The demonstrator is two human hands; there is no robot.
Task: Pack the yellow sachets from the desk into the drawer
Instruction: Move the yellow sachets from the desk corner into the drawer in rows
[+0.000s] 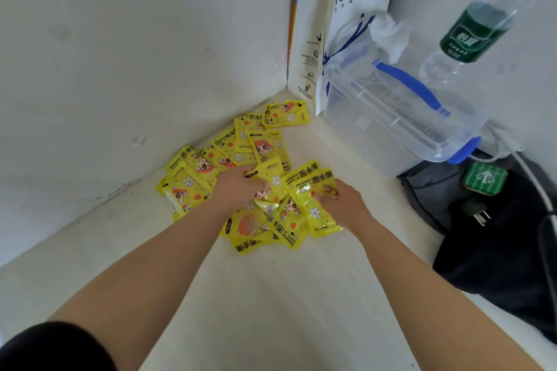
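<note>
Left hand (236, 188) is down in the heap, fingers curled round one of the yellow sachets (265, 144). Right hand (342, 203) is beside it, thumb and fingertips pinching another. Both hands are busy and close together. The sachets lie in a loose, overlapping pile toward the desk's (271, 295) far corner, running along the left wall. Behind them a white paper bag (355, 9) stands in the corner, with a clear plastic box (391, 117) just beside it. A green-labelled bottle (470, 33) is further right, and a dark bag (497, 250) sits at the right edge.
</note>
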